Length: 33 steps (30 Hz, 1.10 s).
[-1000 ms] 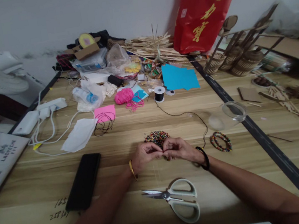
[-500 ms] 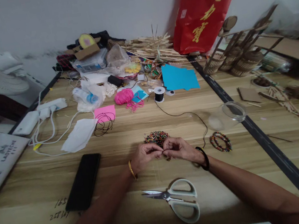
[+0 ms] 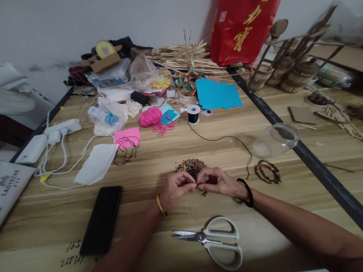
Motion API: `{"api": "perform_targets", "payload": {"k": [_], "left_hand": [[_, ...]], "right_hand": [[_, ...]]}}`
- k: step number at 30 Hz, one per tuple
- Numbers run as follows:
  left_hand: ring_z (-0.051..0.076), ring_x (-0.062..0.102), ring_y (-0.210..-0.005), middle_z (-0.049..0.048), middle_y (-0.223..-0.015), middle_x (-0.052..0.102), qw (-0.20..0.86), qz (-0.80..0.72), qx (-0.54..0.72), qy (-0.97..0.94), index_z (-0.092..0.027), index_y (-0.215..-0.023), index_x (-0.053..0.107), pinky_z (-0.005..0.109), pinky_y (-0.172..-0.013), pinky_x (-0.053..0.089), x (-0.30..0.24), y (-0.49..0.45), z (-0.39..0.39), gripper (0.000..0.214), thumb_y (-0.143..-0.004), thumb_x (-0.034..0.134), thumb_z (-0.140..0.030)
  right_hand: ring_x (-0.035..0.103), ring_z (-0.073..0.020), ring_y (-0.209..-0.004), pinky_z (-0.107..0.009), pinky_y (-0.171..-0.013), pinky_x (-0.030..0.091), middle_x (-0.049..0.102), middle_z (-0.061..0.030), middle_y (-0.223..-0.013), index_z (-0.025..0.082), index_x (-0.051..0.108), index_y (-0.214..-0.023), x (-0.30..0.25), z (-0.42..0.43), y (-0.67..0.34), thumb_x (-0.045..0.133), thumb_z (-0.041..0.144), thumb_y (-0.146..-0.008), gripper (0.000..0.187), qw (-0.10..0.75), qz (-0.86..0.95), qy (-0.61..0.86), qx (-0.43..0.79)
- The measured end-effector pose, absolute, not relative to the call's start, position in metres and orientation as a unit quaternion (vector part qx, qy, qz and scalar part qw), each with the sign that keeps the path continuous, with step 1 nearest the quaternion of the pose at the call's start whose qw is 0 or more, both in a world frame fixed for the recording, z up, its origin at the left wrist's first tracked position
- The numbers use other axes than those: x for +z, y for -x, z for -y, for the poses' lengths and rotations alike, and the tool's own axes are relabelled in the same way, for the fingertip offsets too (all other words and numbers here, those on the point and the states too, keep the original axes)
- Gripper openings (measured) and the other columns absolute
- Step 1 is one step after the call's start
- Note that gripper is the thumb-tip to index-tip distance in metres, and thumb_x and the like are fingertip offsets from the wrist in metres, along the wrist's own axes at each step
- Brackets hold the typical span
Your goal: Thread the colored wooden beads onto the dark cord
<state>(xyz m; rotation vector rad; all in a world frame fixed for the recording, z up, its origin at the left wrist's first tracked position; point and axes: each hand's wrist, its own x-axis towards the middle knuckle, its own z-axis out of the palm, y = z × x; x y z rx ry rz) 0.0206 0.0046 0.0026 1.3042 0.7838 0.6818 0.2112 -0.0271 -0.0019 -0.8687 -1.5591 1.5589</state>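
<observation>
Wooden table (image 3: 281, 212), cluttered at the far edge, working space kept near the person. Far left: white charger and cables (image 3: 52, 136) pushed aside, a white cloth (image 3: 96, 163), then a black phone (image 3: 101, 219) lying flat within reach of the left arm. Left hand (image 3: 175, 189), gold bangle at the wrist, fingers curled and pinched toward the right hand; both meet fingertip to fingertip just above the table, apparently nipping something small between them, a bead or thread end, too tiny to tell. Pile of mixed-colour beads (image 3: 190, 166) sits just behind the knuckles, close so picking is short. Scissors (image 3: 216, 242) lie closed in front of the hands, handles to the right. Right hand (image 3: 217, 180), black band at the wrist, also pinched shut. Black thread (image 3: 226, 138) runs from a spool (image 3: 193, 113) toward the right wrist. Finished bead bracelet (image 3: 268, 171) rests just right, beside a clear plastic cup (image 3: 276, 140) lying on its side.
</observation>
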Motion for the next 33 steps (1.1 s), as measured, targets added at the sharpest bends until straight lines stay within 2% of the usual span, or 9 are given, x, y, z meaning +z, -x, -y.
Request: {"api": "perform_targets", "payload": {"k": [6, 10, 20, 33], "left_hand": [[0.009, 0.057, -0.057, 0.0013, -0.064, 0.062, 0.672, -0.353, 0.315, -0.570, -0.010, -0.073, 0.060, 0.021, -0.058, 0.045, 0.0026, -0.0191, -0.0067, 0.030, -0.065, 0.077, -0.033], [0.009, 0.056, -0.058, 0.0005, -0.063, 0.061, 0.677, -0.353, 0.311, -0.567, -0.010, -0.074, 0.059, 0.021, -0.059, 0.046, 0.0036, -0.0189, -0.0066, 0.031, -0.065, 0.076, -0.035], [0.009, 0.057, -0.059, 0.0021, -0.066, 0.063, 0.661, -0.355, 0.303, -0.588, -0.010, -0.074, 0.063, 0.021, -0.058, 0.045, 0.0023, -0.0197, -0.0056, 0.030, -0.062, 0.078, -0.033], [0.010, 0.057, -0.061, 0.0033, -0.068, 0.064, 0.627, -0.369, 0.325, -0.604, -0.010, -0.075, 0.063, 0.021, -0.060, 0.046, 0.0025, -0.0184, -0.0062, 0.024, -0.066, 0.074, -0.029]], "right_hand": [[0.040, -0.0082, -0.056, -0.020, -0.051, 0.031, 0.047, 0.0021, -0.063, 0.014, 0.052, -0.070, 0.0025, 0.0276, -0.2173, 0.059, 0.045, -0.083, 0.034, 0.348, 0.654, 0.342, 0.578], [0.037, -0.0084, -0.055, -0.020, -0.051, 0.030, 0.043, 0.0030, -0.060, 0.015, 0.049, -0.066, 0.0018, 0.0269, -0.2195, 0.055, 0.047, -0.085, 0.038, 0.352, 0.654, 0.355, 0.568], [0.048, -0.0082, -0.055, -0.020, -0.052, 0.037, 0.056, 0.0010, -0.065, 0.014, 0.054, -0.079, -0.0057, 0.0259, -0.2126, 0.068, 0.038, -0.079, 0.028, 0.376, 0.612, 0.346, 0.603], [0.040, -0.0065, -0.053, -0.018, -0.049, 0.031, 0.049, 0.0028, -0.062, 0.013, 0.055, -0.080, -0.0024, 0.0258, -0.2118, 0.062, 0.041, -0.082, 0.029, 0.386, 0.608, 0.368, 0.589]]}}
